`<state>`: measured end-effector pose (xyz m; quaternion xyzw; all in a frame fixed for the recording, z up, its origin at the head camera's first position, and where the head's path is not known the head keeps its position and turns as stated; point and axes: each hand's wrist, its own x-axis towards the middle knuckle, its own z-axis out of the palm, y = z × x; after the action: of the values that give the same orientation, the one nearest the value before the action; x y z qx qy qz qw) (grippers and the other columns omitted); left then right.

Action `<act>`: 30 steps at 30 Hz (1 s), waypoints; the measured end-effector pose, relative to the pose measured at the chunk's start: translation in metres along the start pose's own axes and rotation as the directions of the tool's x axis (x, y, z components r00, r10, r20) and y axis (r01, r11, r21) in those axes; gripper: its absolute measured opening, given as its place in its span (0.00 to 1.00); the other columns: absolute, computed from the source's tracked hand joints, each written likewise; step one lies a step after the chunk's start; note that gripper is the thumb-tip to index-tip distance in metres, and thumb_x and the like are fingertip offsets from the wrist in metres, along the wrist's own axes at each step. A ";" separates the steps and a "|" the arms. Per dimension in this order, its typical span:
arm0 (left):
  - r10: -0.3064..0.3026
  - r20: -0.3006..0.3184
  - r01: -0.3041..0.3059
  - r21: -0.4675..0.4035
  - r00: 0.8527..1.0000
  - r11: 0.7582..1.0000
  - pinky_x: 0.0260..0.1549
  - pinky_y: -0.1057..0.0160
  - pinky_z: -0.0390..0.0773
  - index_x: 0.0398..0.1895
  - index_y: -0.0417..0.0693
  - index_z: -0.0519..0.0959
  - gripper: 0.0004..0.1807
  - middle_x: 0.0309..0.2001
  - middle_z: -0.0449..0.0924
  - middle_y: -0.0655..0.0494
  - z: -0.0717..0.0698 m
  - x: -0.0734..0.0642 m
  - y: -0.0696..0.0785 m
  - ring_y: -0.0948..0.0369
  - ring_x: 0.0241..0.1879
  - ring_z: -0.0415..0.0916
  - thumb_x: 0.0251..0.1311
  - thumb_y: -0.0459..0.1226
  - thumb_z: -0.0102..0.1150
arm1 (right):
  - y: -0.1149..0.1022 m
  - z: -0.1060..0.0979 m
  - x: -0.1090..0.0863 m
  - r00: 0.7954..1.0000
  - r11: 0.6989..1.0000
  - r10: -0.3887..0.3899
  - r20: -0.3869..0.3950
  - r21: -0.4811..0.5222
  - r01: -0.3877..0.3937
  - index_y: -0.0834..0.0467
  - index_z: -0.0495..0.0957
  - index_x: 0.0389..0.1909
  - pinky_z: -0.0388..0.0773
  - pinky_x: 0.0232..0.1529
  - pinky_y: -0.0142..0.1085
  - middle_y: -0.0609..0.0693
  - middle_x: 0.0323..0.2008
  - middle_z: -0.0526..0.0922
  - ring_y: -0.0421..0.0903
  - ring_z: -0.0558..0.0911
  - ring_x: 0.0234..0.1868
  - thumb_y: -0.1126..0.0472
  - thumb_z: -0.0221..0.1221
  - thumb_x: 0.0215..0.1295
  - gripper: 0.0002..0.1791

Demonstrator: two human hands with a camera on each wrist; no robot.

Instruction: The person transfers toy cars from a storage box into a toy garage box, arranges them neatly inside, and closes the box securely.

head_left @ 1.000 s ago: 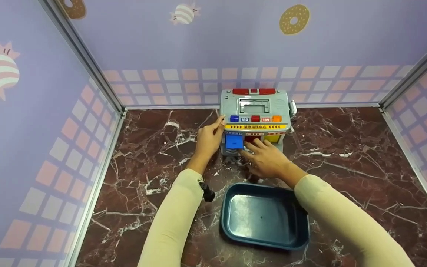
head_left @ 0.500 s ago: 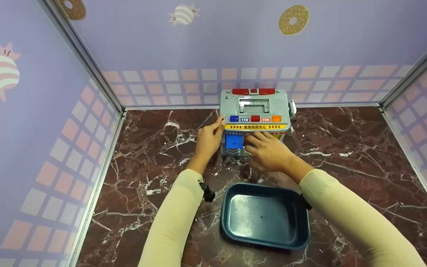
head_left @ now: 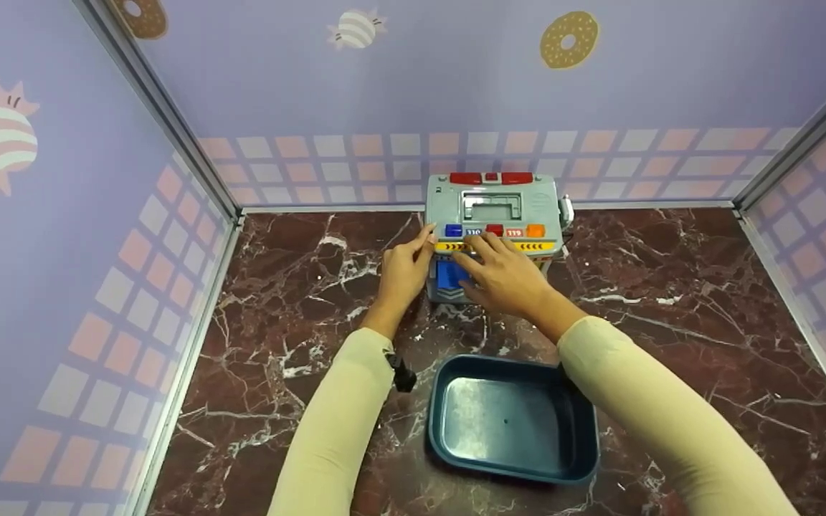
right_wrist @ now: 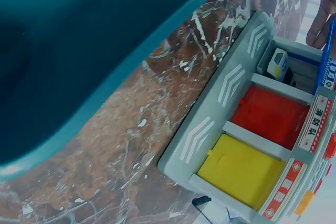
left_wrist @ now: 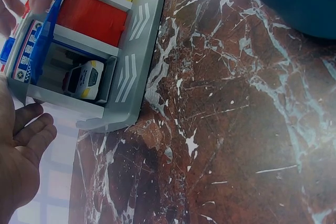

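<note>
A grey toy emergency station stands against the back wall, with blue, red and yellow garage doors. The blue door is swung up, and a small white toy car sits in the bay beneath it. Down stay the red door and yellow door. My left hand rests along the station's left side, fingertips at its top front corner. Over the station's front, my right hand has its fingers spread, with fingertips right at the raised blue door and the yellow strip.
In front of the station, a dark blue plastic basin sits on the marbled brown tabletop, close under my right forearm. Purple patterned walls enclose the table at the back and sides. A white handset-like part juts from the station's right side.
My right hand has moved from low at the red door up and left to the blue door and the station's top edge. My left hand and the basin have stayed put.
</note>
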<state>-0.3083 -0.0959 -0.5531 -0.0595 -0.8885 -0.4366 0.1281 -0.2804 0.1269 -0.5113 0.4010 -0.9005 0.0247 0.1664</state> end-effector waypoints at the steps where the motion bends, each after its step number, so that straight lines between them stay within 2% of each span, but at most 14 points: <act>1: -0.001 -0.001 0.001 0.001 1.000 1.000 0.45 0.48 0.84 0.74 0.61 0.83 0.22 0.38 0.94 0.41 0.000 0.000 0.000 0.52 0.29 0.76 0.86 0.53 0.54 | -0.001 0.000 0.002 1.000 1.000 0.024 0.019 0.006 -0.024 0.53 0.77 0.75 0.78 0.72 0.63 0.64 0.71 0.77 0.67 0.79 0.70 0.46 0.67 0.78 0.30; 3: -0.001 -0.002 0.001 -0.003 1.000 1.000 0.51 0.46 0.86 0.73 0.61 0.83 0.22 0.50 0.94 0.42 0.000 -0.001 0.000 0.52 0.35 0.83 0.86 0.53 0.55 | -0.003 0.002 0.005 0.996 0.997 0.071 0.046 0.009 -0.072 0.52 0.75 0.77 0.76 0.73 0.66 0.65 0.73 0.76 0.68 0.78 0.71 0.44 0.67 0.78 0.33; 4: 0.000 0.001 0.000 -0.007 1.000 1.000 0.50 0.45 0.87 0.73 0.60 0.83 0.22 0.51 0.94 0.42 0.000 -0.001 0.000 0.51 0.35 0.83 0.85 0.53 0.55 | -0.004 0.002 0.007 0.995 0.996 0.090 0.052 0.007 -0.091 0.51 0.74 0.78 0.75 0.73 0.66 0.65 0.73 0.75 0.68 0.77 0.71 0.44 0.68 0.77 0.34; 7: 0.003 0.008 -0.003 -0.007 1.000 1.000 0.44 0.47 0.86 0.74 0.59 0.83 0.23 0.43 0.94 0.41 0.000 -0.002 0.001 0.53 0.28 0.78 0.86 0.53 0.55 | -0.007 0.006 0.010 0.990 0.992 0.128 0.055 -0.008 -0.128 0.49 0.72 0.79 0.74 0.73 0.67 0.66 0.73 0.74 0.69 0.77 0.70 0.43 0.71 0.74 0.37; 10: 0.005 0.012 -0.004 -0.002 1.000 1.000 0.36 0.51 0.80 0.74 0.58 0.82 0.23 0.27 0.89 0.44 -0.001 -0.002 0.001 0.57 0.21 0.63 0.86 0.53 0.55 | -0.011 0.008 0.013 0.984 0.986 0.164 0.068 -0.023 -0.163 0.48 0.70 0.80 0.72 0.74 0.67 0.67 0.74 0.73 0.69 0.75 0.71 0.42 0.73 0.71 0.41; 12: 0.005 0.007 -0.005 0.001 1.000 1.000 0.34 0.55 0.77 0.74 0.59 0.82 0.23 0.23 0.85 0.48 -0.001 -0.001 0.001 0.59 0.20 0.62 0.85 0.53 0.55 | -0.014 0.010 0.016 0.977 0.981 0.195 0.088 -0.032 -0.193 0.46 0.69 0.81 0.71 0.74 0.68 0.67 0.74 0.72 0.69 0.74 0.72 0.41 0.75 0.69 0.44; 14: 0.006 0.008 -0.006 -0.003 1.000 1.000 0.31 0.56 0.73 0.75 0.60 0.82 0.23 0.18 0.77 0.53 -0.002 -0.001 0.000 0.60 0.19 0.59 0.85 0.53 0.55 | -0.016 0.011 0.020 0.969 0.974 0.223 0.104 -0.053 -0.218 0.46 0.68 0.82 0.71 0.74 0.68 0.68 0.74 0.71 0.69 0.73 0.72 0.40 0.76 0.68 0.46; 17: 0.015 -0.003 -0.015 -0.012 1.000 1.000 0.29 0.58 0.69 0.74 0.59 0.82 0.23 0.16 0.69 0.60 -0.002 0.000 0.000 0.61 0.18 0.57 0.85 0.52 0.56 | -0.020 0.014 0.025 0.962 0.967 0.245 0.120 -0.099 -0.234 0.46 0.66 0.84 0.72 0.72 0.67 0.69 0.71 0.72 0.69 0.73 0.72 0.39 0.76 0.67 0.49; 19: 0.019 -0.012 -0.019 -0.020 1.000 1.000 0.28 0.58 0.67 0.74 0.59 0.82 0.22 0.16 0.68 0.62 -0.002 0.000 -0.001 0.62 0.18 0.56 0.85 0.51 0.57 | -0.021 0.017 0.028 0.960 0.963 0.252 0.120 -0.126 -0.238 0.47 0.65 0.84 0.73 0.70 0.66 0.69 0.70 0.72 0.69 0.73 0.70 0.39 0.77 0.66 0.50; 21: 0.020 -0.019 -0.020 -0.021 1.000 1.000 0.29 0.59 0.68 0.74 0.58 0.83 0.22 0.17 0.70 0.62 -0.002 0.001 -0.001 0.62 0.19 0.56 0.84 0.50 0.58 | -0.023 0.020 0.030 0.958 0.959 0.261 0.115 -0.147 -0.244 0.48 0.64 0.83 0.74 0.68 0.63 0.69 0.68 0.72 0.68 0.73 0.68 0.39 0.78 0.65 0.51; 25: 0.019 -0.020 -0.020 -0.014 1.000 1.000 0.31 0.55 0.73 0.74 0.58 0.82 0.22 0.18 0.78 0.52 -0.002 0.000 -0.001 0.60 0.19 0.58 0.85 0.50 0.58 | -0.024 0.025 0.034 0.952 0.947 0.286 0.109 -0.184 -0.264 0.47 0.63 0.83 0.74 0.66 0.61 0.69 0.67 0.71 0.68 0.72 0.66 0.38 0.79 0.62 0.54; 28: 0.022 -0.030 -0.022 -0.008 0.999 1.000 0.37 0.50 0.82 0.73 0.58 0.83 0.21 0.27 0.89 0.43 0.000 0.000 -0.001 0.57 0.21 0.63 0.84 0.49 0.58 | -0.024 0.030 0.035 0.948 0.941 0.297 0.113 -0.205 -0.270 0.46 0.61 0.83 0.73 0.67 0.63 0.69 0.69 0.69 0.70 0.72 0.67 0.38 0.80 0.61 0.55; 30: 0.023 -0.041 -0.023 -0.011 0.999 1.000 0.44 0.47 0.86 0.72 0.57 0.84 0.21 0.37 0.93 0.41 0.002 -0.001 0.000 0.55 0.24 0.68 0.84 0.49 0.60 | -0.023 0.034 0.035 0.948 0.938 0.299 0.107 -0.214 -0.272 0.46 0.61 0.83 0.72 0.67 0.64 0.70 0.71 0.69 0.70 0.71 0.67 0.39 0.80 0.61 0.55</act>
<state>-0.3082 -0.0949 -0.5545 -0.0617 -0.8824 -0.4415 0.1509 -0.2949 0.0802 -0.5339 0.2482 -0.9565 -0.0681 0.1372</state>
